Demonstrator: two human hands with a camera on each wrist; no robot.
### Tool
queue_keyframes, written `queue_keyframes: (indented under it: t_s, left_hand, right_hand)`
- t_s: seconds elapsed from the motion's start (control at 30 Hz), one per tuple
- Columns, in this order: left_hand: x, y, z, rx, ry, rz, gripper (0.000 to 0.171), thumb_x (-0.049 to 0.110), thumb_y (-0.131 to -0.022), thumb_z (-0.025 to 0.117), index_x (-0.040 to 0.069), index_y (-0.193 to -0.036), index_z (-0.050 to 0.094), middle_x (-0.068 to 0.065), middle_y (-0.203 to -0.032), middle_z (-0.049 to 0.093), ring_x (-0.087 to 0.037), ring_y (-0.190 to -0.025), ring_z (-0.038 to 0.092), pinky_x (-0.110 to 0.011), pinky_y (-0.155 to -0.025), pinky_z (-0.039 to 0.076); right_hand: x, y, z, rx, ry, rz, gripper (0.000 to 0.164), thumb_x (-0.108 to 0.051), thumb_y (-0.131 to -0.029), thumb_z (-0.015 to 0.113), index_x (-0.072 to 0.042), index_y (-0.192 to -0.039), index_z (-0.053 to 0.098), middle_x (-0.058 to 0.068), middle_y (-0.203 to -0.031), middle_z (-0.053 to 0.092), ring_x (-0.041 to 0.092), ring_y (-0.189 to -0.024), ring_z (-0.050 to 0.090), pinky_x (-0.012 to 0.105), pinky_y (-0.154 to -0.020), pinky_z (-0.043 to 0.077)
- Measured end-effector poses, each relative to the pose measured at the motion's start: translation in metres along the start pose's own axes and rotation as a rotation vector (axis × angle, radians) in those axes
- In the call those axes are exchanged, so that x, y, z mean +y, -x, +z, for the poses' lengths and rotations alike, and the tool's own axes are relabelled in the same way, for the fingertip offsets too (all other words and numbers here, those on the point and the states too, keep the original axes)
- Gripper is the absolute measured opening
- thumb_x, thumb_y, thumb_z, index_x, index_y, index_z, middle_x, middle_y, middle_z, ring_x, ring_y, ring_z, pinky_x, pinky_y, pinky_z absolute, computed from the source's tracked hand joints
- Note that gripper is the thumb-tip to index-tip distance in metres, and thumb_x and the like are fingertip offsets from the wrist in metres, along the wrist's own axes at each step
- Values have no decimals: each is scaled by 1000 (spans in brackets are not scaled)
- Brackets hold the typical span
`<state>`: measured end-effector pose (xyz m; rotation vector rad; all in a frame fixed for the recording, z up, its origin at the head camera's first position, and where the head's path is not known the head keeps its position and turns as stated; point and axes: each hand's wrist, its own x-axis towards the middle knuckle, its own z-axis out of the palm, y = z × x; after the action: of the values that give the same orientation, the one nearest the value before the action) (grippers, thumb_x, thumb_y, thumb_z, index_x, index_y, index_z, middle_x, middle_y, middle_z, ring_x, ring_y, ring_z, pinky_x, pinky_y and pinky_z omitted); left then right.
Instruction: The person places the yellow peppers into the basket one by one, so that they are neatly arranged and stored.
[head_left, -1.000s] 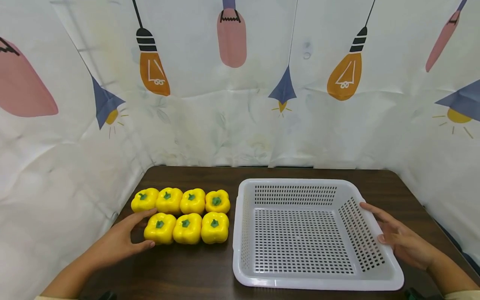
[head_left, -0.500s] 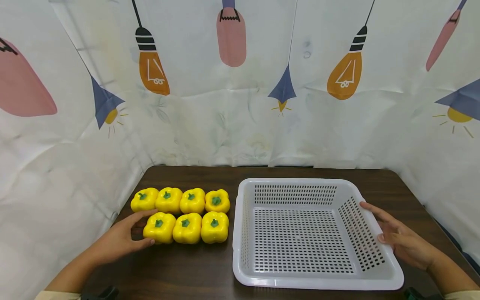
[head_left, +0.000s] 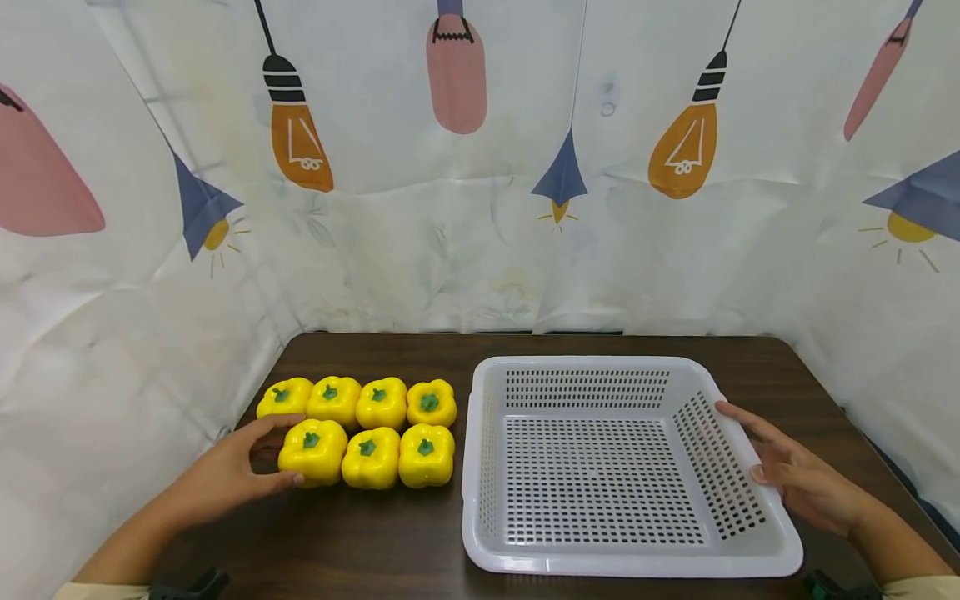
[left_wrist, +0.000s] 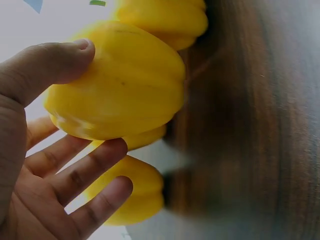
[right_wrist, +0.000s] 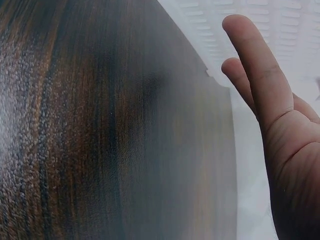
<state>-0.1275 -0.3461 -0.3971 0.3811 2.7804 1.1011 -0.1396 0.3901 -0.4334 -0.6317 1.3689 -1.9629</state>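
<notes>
My left hand (head_left: 236, 471) pinches a yellow bell pepper (head_left: 321, 460) with a green stem, at the left end of the front row. In the left wrist view the thumb presses one side of this pepper (left_wrist: 130, 85) and fingers bear on the opposite side; its base looks raised from the dark wood. Two more peppers (head_left: 371, 468) continue the front row, and several peppers (head_left: 381, 408) form the row behind. Over on the right, my right hand (head_left: 806, 487) rests at the right rim of a white perforated plastic basket (head_left: 630, 565), fingers relaxed and nearly straight.
The basket holds nothing and takes up the right half of the dark wooden table (head_left: 360, 542). A pale printed curtain (head_left: 450, 250) hangs behind and at both sides. Dark straps or devices (head_left: 198, 586) show low in view by the wrists.
My left hand has closed around the front-left pepper, which has shifted slightly left and up from the row. The right hand stays by the basket rim; the head view has turned slightly.
</notes>
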Motion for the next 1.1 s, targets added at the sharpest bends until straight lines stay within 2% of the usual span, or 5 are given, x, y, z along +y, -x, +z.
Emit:
queue_keyframes:
  t_s: [0.33,0.57,0.67,0.9,1.1]
  left_hand:
    - [18,-4,-10,58,-46,20,82,30,-86,86,6,-152,44,-21,-133,59,-15,-104,66,-27,-76,59]
    - [24,-5,-14,103,-85,38,84,30,-84,87,7,-152,45,-24,-137,57,-34,-109,65,-25,-75,58]
    - [29,-7,-15,125,-87,52,83,30,-83,88,7,-151,46,-23,-137,57,-36,-110,65,-24,-75,57]
    - [42,-12,-17,169,-80,105,79,28,-84,88,9,-150,49,-17,-135,60,-8,-102,64,-26,-77,58]
    - [53,-17,-14,183,-72,154,77,24,-84,87,8,-149,50,-18,-135,59,-14,-101,67,-29,-74,60]
  right_hand:
    - [0,0,0,17,27,3,78,6,-102,24,-31,-165,-1,0,-159,38,39,-135,49,75,-93,43]
    - [0,0,1,6,8,-1,78,8,-102,22,-31,-165,-2,0,-159,38,40,-136,49,75,-94,43]
    - [0,0,2,14,7,2,78,8,-102,23,-31,-165,-1,1,-158,39,40,-135,49,75,-93,43]
    - [0,0,3,11,-1,0,78,8,-103,23,-31,-165,-2,1,-159,39,40,-136,48,75,-94,43]
    - [0,0,3,21,10,-2,78,8,-103,24,-31,-165,-1,2,-158,39,40,-135,49,75,-93,43]
